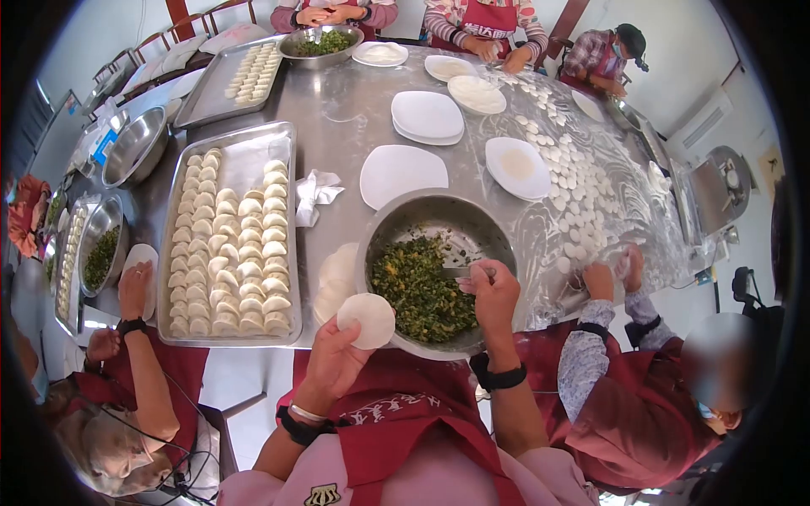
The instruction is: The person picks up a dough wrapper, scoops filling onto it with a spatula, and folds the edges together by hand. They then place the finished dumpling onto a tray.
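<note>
A round white dough wrapper (369,321) lies in my left hand (336,352), its edge held by the thumb, just left of the large steel bowl (499,228). Chopped green filling (418,291) covers much of the bowl's inside. My right hand (494,295) is closed round the handle of a metal utensil (456,272) over the bowl's right side; the utensil's far end meets the filling. More flat wrappers (336,274) overlap on the table behind my left hand. Rows of folded dumplings (226,244) stand on a metal tray (253,143) to the left.
White plates (403,173) stand beyond the bowl. Small dough pieces (578,181) are scattered over the floured right side. A co-worker's hands (614,274) are at the right edge, another co-worker's hand (135,287) at the left. A crumpled tissue (315,196) lies beside the tray.
</note>
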A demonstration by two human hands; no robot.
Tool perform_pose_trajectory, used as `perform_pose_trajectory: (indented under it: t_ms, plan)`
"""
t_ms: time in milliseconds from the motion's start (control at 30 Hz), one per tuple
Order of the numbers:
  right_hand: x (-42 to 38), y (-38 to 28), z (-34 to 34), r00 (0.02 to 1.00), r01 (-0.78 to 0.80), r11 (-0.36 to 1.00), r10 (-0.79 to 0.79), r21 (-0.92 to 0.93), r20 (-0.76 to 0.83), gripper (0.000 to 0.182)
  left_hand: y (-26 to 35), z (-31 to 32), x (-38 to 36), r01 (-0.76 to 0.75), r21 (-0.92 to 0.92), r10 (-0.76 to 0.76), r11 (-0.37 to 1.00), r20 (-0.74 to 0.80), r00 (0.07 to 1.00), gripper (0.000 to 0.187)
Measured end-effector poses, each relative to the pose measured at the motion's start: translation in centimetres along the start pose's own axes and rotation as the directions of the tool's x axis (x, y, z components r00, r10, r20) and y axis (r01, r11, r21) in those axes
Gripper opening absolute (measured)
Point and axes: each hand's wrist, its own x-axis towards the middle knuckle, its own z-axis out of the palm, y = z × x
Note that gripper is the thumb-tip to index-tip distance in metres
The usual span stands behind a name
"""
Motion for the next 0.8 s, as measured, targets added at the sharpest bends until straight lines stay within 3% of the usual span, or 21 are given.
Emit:
perform_pose_trajectory:
  t_ms: [167,300,467,800]
  plan:
    - [0.2,-0.3,0.3,0.991,-0.131,0.979,0.129,0.159,0.019,0.014,0.2,0.3,0.0,0.015,0.008,-0.015,1.000,-0.012,1.000,0.041]
    - [0.7,-0.3,0.4,0.973,-0.230,0.943,0.228,0.240,0.037,0.015,-0.1,-0.1,0.1,0.012,-0.013,-0.012,1.000,-0.028,1.000,0.049]
    - [0.7,-0.6,0.5,0.959,-0.283,0.921,0.273,0.268,0.077,0.015,0.1,0.2,0.1,0.033,-0.026,-0.034,0.999,-0.042,0.999,0.039]
    - [0.6,-1.0,0.2,0.925,-0.376,0.832,0.363,0.408,0.112,0.017,0.5,0.4,0.4,-0.032,0.028,0.034,0.999,-0.056,0.998,0.045]
